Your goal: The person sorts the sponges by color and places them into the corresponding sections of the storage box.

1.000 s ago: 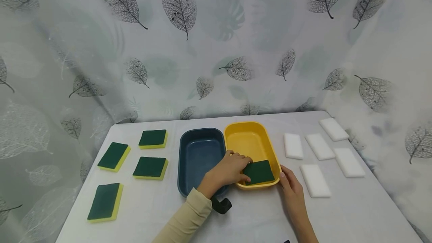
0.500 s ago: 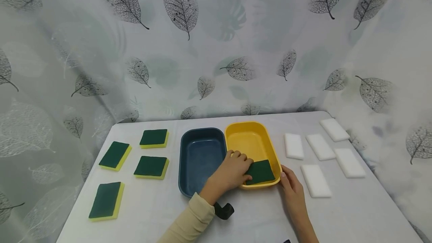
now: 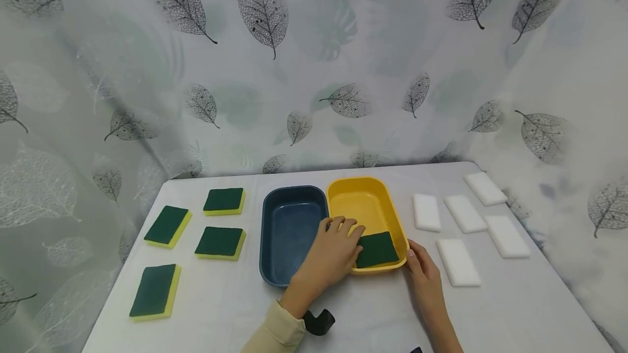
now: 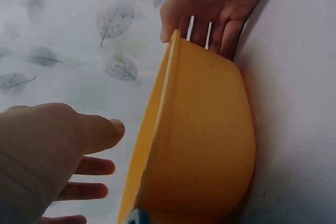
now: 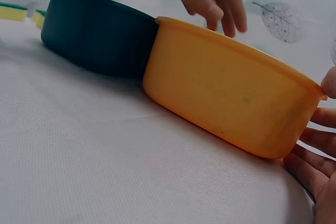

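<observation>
A green-and-yellow sponge (image 3: pixel 378 249) lies green side up in the near end of the yellow tub (image 3: pixel 360 203). My left hand (image 3: pixel 331 255) hovers over that tub's near left rim beside the sponge. Its fingers are loosely bent and hold nothing; the left wrist view shows a gap between thumb and fingers. At the tub's near right corner my right hand (image 3: pixel 426 277) holds the wall, thumb (image 5: pixel 329 82) at the rim and fingers along the outside. Touching the yellow tub on its left stands a dark blue tub (image 3: pixel 294 227), partly covered by my left hand.
Several matching sponges (image 3: pixel 219 242) are spread on the white-covered table's left side. Several white sponge blocks (image 3: pixel 458 262) lie to the right of the tubs. A leaf-printed curtain (image 3: pixel 304 70) hangs behind the table and along its sides.
My left hand has let go of the sponge and drawn slightly back and up from it. The sponge stays in the yellow tub. My right hand keeps its place at the corner.
</observation>
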Demonstrator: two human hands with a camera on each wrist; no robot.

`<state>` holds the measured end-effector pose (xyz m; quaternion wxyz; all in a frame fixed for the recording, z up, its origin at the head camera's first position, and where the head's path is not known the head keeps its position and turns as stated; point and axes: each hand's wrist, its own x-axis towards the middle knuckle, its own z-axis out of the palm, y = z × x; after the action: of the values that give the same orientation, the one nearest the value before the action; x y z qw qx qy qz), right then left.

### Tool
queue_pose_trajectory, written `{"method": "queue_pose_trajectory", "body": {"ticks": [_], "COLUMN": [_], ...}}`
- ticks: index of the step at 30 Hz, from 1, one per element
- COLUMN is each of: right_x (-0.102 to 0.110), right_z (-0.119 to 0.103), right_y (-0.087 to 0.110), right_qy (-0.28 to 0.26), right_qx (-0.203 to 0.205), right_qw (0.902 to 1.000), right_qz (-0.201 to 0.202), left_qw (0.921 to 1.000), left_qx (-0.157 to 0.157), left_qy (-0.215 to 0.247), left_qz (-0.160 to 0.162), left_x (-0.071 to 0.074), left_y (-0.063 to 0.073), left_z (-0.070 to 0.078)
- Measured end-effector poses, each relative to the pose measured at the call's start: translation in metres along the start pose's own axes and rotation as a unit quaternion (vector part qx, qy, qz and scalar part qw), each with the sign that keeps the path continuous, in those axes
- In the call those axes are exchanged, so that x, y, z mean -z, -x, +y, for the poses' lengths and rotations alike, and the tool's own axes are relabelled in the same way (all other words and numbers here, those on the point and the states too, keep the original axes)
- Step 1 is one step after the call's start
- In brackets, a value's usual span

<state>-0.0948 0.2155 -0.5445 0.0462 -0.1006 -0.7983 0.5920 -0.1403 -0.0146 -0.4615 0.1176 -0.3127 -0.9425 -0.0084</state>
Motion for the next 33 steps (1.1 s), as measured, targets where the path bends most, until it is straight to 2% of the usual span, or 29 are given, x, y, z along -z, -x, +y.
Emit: {"method": "queue_pose_trajectory", "body": {"ticks": [8, 16, 19, 26, 33], "right_x": [0.001, 0.001, 0.0, 0.002, 0.001], "right_z": [0.0, 0.0, 0.0, -0.001, -0.002], "right_y": [0.001, -0.001, 0.0, -0.001, 0.0], "right_qy": [0.0, -0.005, -0.001, 0.014, 0.01], "right_qx": [-0.002, 0.005, 0.001, -0.013, -0.017], "right_qw": [1.0, 1.0, 1.0, 0.9998, 0.9998], "right_qz": [-0.001, -0.001, 0.0, 0.001, -0.006], "left_qw": [0.9954, 0.9798, 0.9713, 0.9436, 0.9209], "left_qx": [0.022, 0.052, 0.076, 0.122, 0.161], "left_qy": [0.024, 0.088, 0.119, 0.186, 0.221], "left_qz": [0.091, 0.172, 0.191, 0.245, 0.277], "left_x": [0.008, 0.009, 0.008, 0.01, 0.006], "left_y": [0.016, 0.028, 0.035, 0.047, 0.059], "left_z": [-0.011, -0.024, -0.029, -0.043, -0.061]}}
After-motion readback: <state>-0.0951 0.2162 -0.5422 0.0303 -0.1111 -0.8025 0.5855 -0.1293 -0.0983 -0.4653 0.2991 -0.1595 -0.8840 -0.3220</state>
